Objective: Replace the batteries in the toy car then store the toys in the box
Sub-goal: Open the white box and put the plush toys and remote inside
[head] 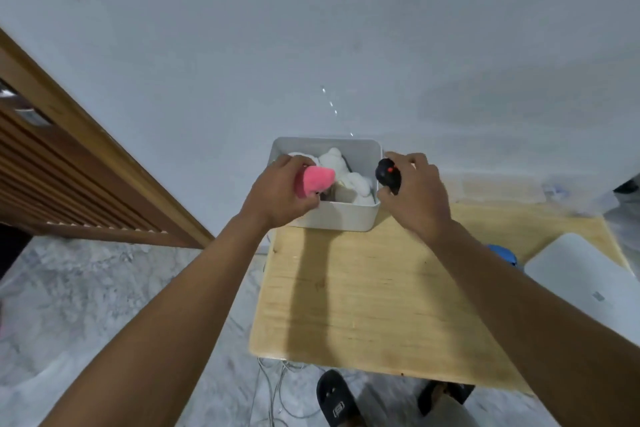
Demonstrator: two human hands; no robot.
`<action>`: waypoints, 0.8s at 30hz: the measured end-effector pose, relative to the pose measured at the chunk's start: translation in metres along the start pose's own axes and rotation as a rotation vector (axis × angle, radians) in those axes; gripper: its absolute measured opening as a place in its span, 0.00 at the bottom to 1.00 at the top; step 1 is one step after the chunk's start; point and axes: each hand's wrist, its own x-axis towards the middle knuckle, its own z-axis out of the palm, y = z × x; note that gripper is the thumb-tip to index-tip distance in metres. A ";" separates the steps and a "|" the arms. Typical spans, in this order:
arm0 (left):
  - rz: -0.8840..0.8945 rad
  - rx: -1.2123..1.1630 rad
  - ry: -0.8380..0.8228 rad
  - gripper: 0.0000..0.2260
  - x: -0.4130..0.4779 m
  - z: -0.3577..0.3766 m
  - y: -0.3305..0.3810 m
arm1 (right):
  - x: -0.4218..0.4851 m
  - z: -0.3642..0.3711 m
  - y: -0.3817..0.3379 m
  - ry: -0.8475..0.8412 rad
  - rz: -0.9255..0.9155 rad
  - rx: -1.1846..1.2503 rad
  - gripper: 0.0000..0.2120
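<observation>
One box (336,218), one pink plush (313,181), one white plush (341,166), one black toy (388,177).

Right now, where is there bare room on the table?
Bare: wooden table between white box and near edge, left of the white lid. Crowded: the box, white plush inside, left hand and right hand at it.

Hands (349,189) hold pink plush (313,181) and black toy (388,175) over box (341,217)

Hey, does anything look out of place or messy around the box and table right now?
Nothing looks spilled or damaged. The white box sits right at the far left corner of the table, and loose white cables trail on the floor below.
</observation>
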 end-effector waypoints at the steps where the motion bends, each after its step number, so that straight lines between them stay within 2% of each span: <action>1: -0.008 0.014 0.024 0.26 0.012 -0.004 -0.002 | 0.014 -0.002 -0.011 -0.081 -0.014 -0.047 0.29; 4: -0.017 0.083 0.008 0.26 0.029 -0.001 -0.007 | 0.038 0.002 -0.033 -0.285 -0.035 -0.192 0.28; 10: -0.118 0.142 -0.113 0.28 0.045 0.024 -0.026 | 0.066 0.040 -0.055 -0.495 -0.070 -0.379 0.26; 15: -0.163 0.099 -0.180 0.26 0.042 0.038 -0.042 | 0.073 0.066 -0.055 -0.619 -0.090 -0.304 0.19; 17: -0.186 0.063 -0.182 0.28 0.041 0.037 -0.046 | 0.075 0.067 -0.055 -0.663 -0.077 -0.258 0.20; 19: -0.195 0.061 -0.187 0.27 0.042 0.032 -0.047 | 0.078 0.062 -0.054 -0.650 -0.058 -0.214 0.23; 21: -0.193 0.088 -0.158 0.21 0.045 0.026 -0.044 | 0.081 0.050 -0.051 -0.581 -0.031 -0.148 0.26; 24: -0.234 0.097 -0.119 0.17 0.053 0.016 -0.028 | 0.084 0.024 -0.039 -0.456 -0.003 -0.091 0.20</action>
